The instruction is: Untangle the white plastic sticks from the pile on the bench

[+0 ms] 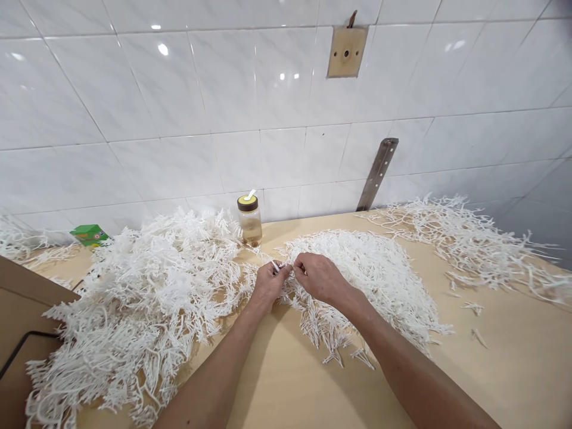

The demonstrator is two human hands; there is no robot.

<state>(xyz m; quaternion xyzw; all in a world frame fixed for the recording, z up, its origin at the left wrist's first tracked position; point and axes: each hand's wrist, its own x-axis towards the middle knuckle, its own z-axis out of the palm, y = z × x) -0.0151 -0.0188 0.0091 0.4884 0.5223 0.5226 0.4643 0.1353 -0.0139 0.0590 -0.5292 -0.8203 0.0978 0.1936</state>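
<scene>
My left hand [269, 282] is closed on a small white branched piece [275, 267], which pokes out past the thumb. Close on its right, my right hand [318, 275] is pinched, with the fingertips almost meeting the left ones. Whatever lies between the right fingertips is too small to make out. Under and behind the right hand spreads a heap of short white sprigs [379, 268]. To the left of my left hand rises a taller, tangled pile of white branched strands [156, 280].
A clear bottle with a dark and yellow lid [250, 223] stands by the tiled wall. More long white strands [473, 238] lie at the right. A metal strip [378, 174] leans on the wall. At left are a green box [89, 235] and a brown cardboard box [27, 316].
</scene>
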